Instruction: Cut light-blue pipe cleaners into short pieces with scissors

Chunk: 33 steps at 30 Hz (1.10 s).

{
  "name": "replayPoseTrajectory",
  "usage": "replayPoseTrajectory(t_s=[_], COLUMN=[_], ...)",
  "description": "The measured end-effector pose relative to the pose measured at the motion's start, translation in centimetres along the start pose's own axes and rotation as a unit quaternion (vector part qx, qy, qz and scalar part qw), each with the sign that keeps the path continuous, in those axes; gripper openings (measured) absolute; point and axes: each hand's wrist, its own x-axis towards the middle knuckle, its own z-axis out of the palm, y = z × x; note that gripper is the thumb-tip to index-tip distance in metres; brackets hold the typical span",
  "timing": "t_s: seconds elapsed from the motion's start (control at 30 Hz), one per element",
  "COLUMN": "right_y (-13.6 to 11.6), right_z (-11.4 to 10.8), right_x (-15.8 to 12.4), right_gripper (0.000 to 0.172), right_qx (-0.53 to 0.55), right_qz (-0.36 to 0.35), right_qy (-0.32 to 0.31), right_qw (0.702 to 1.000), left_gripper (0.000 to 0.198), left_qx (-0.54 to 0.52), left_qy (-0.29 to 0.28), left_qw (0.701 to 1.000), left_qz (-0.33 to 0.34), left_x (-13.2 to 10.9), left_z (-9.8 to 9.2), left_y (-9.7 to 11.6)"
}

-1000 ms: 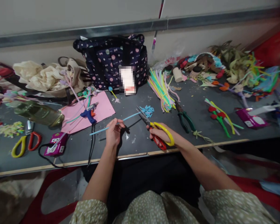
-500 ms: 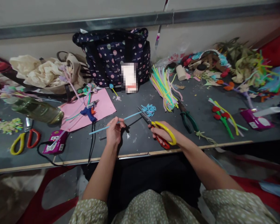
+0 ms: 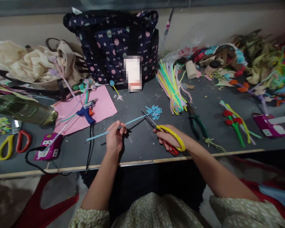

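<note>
Between the fingers of my left hand point(image 3: 115, 135) is a long light-blue pipe cleaner point(image 3: 135, 119), slanting up to the right. My right hand point(image 3: 167, 137) is closed around the yellow and red handles of a pair of scissors point(image 3: 172, 133). The scissor blades are parted a little, with the far end of the pipe cleaner at them. Just beyond the blades lies a small heap of short blue cut pieces point(image 3: 154, 111) on the dark table point(image 3: 137, 148).
A bundle of coloured pipe cleaners point(image 3: 172, 88) and green-handled pliers point(image 3: 197, 125) lie to the right. On the left are a blue glue gun point(image 3: 86, 114) on pink paper point(image 3: 104, 101), another pair of scissors point(image 3: 5, 147) and a green bottle point(image 3: 21, 109). A dotted bag point(image 3: 118, 47) stands behind.
The camera view has shifted and tilted down slightly, so things appear moved. Both hands keep their hold, and the pipe cleaner's end stays at the scissor blades.
</note>
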Motion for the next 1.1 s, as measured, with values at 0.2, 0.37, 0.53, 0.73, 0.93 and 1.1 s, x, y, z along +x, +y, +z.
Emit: replayPoseTrajectory(t_s=[0.2,0.37,0.53,0.73,0.93,1.1], right_y=[-0.5,-0.8,-0.3,0.2,1.2,2.5], right_z=[0.4,1.0,1.2,1.3,0.9,-0.4], right_x=[-0.2,-0.3,0.1,0.4,0.8,-0.3], right_gripper=[0.021,0.018,0.015,0.006,0.019,0.038], right_qx=[-0.014,-0.029,-0.047,-0.012,0.080,0.151], right_qz=[0.025,0.024,-0.009,-0.035,-0.054,-0.025], right_qy=[0.012,0.026,0.028,0.061,0.052,0.033], right_qw=[1.000,0.999,0.998,0.997,0.994,0.988], left_gripper=[0.027,0.028,0.030,0.030,0.034,0.037], left_qx=[-0.009,-0.020,-0.028,-0.046,-0.072,-0.092], left_qy=[0.008,0.002,0.003,-0.009,0.005,0.006], left_qw=[1.000,1.000,1.000,0.999,0.997,0.996], left_qz=[-0.011,-0.001,0.007,0.027,0.019,0.016], left_x=[0.1,0.3,0.5,0.9,1.0,1.0], left_z=[0.0,-0.1,-0.1,-0.5,-0.5,-0.4], left_y=[0.1,0.1,0.0,-0.3,0.3,0.5])
